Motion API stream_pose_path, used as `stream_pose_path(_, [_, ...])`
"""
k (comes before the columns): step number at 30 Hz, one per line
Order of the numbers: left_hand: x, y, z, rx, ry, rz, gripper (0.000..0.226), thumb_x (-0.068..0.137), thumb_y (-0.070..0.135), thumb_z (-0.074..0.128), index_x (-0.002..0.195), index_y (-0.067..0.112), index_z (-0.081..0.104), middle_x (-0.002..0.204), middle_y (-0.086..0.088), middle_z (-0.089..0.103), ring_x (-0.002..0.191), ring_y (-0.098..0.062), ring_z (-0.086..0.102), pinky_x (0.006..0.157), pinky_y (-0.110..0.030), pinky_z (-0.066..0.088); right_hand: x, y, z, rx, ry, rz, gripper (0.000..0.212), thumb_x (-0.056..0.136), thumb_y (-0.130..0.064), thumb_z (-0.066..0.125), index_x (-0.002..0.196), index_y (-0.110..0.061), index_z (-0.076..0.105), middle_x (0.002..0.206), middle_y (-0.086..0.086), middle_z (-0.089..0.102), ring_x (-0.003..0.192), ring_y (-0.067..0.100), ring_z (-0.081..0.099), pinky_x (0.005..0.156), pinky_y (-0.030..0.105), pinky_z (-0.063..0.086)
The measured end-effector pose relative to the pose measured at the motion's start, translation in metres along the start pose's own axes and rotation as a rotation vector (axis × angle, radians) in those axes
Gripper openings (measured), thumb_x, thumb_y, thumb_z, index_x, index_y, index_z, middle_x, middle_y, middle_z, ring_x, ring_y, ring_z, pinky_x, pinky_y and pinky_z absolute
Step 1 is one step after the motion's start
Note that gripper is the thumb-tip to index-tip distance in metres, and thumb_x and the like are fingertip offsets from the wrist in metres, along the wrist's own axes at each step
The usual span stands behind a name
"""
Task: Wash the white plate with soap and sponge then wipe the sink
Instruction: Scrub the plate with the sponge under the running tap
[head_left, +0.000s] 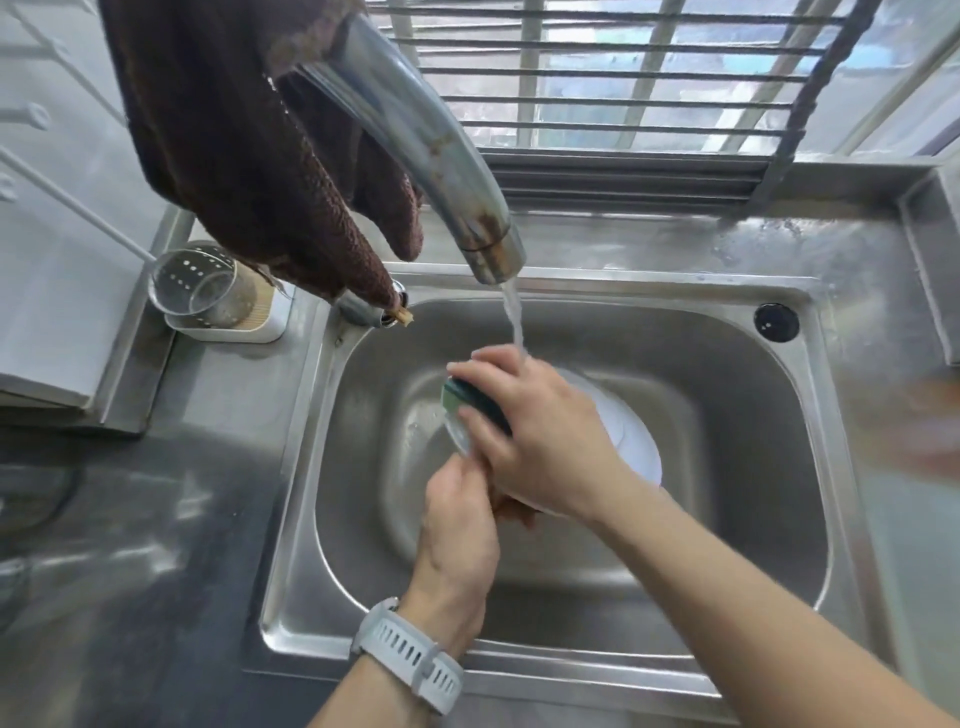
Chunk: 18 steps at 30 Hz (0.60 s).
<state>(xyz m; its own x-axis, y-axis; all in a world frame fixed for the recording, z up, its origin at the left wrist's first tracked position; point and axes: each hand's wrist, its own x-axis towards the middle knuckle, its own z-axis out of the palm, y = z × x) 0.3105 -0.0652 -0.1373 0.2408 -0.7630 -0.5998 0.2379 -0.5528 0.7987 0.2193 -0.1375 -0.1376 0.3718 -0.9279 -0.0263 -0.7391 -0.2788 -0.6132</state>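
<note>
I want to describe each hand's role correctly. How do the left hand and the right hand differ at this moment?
The right hand holds a green sponge against the white plate; the left hand grips the plate's lower edge. The right hand sits higher, under the tap water; the left hand stays below the stream. Only the left wrist carries a white watch. Both hands work over the steel sink.

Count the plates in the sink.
1: a white plate held tilted over the sink, between the left hand and the right hand, which grips a sponge. The hands may hide others.
</note>
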Motion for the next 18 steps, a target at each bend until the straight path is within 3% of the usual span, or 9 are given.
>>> stream_pose_path(3, [-0.002,0.001,0.005,-0.006,-0.067,0.002,0.035,0.11,0.021,0.042,0.101,0.004,0.071,0.085,-0.015,0.076,0.076,-0.025,0.072,0.064,-0.035,0.056,0.031,0.007,-0.002,0.06,-0.12,0.07,0.039,0.093,-0.045,0.056,0.13,-0.035,0.064,0.132,-0.007,0.06,0.119,0.021,0.059,0.098,0.042,0.05])
stream_pose_path(5, [0.0,0.006,0.003,-0.125,-0.1,-0.015,0.032,0.108,0.01,0.039,0.106,0.001,0.069,0.088,-0.017,0.075,0.077,-0.023,0.073,0.063,-0.03,0.057,0.023,0.003,-0.001,0.1,-0.115,0.025,0.043,0.092,-0.047,0.053,0.131,-0.035,0.064,0.133,-0.008,0.06,0.119,0.019,0.059,0.099,0.042,0.05])
stream_pose_path(8, [-0.003,0.009,-0.006,-0.328,-0.108,-0.083,0.034,0.097,0.005,0.039,0.094,0.008,0.073,0.084,-0.013,0.069,0.076,-0.019,0.065,0.065,-0.027,0.054,-0.009,-0.002,-0.004,0.122,-0.069,-0.034,0.043,0.091,-0.046,0.052,0.132,-0.037,0.062,0.136,-0.014,0.057,0.12,0.017,0.058,0.094,0.044,0.052])
stream_pose_path(10, [-0.007,0.009,-0.008,-0.396,-0.101,-0.157,0.043,0.1,0.022,0.037,0.091,0.014,0.078,0.085,-0.008,0.074,0.077,-0.016,0.067,0.065,-0.027,0.052,-0.027,-0.001,-0.004,0.119,-0.044,-0.058,0.04,0.092,-0.045,0.055,0.131,-0.038,0.062,0.136,-0.018,0.056,0.121,0.014,0.058,0.091,0.042,0.054])
stream_pose_path(13, [-0.007,0.014,-0.002,-0.35,-0.026,-0.242,0.057,0.104,0.056,0.036,0.111,0.018,0.079,0.105,-0.007,0.08,0.093,-0.018,0.075,0.068,-0.027,0.057,-0.042,0.002,-0.001,0.071,-0.04,-0.101,0.038,0.093,-0.043,0.06,0.131,-0.04,0.06,0.139,-0.019,0.054,0.123,0.014,0.056,0.084,0.043,0.057])
stream_pose_path(16, [0.001,0.017,-0.002,-0.288,0.07,-0.26,0.037,0.107,0.032,0.048,0.102,0.009,0.077,0.092,-0.009,0.079,0.078,-0.018,0.074,0.062,-0.028,0.057,-0.053,0.011,-0.006,0.029,-0.041,-0.126,0.038,0.096,-0.043,0.06,0.134,-0.038,0.058,0.143,-0.015,0.052,0.125,0.015,0.055,0.082,0.042,0.057])
stream_pose_path(18, [0.006,0.017,-0.005,-0.198,0.099,-0.252,0.027,0.105,0.015,0.048,0.102,0.004,0.073,0.083,-0.009,0.075,0.069,-0.016,0.069,0.062,-0.029,0.056,-0.062,0.018,-0.014,0.049,-0.031,-0.124,0.038,0.098,-0.043,0.06,0.135,-0.035,0.06,0.145,-0.013,0.052,0.126,0.014,0.055,0.089,0.039,0.056])
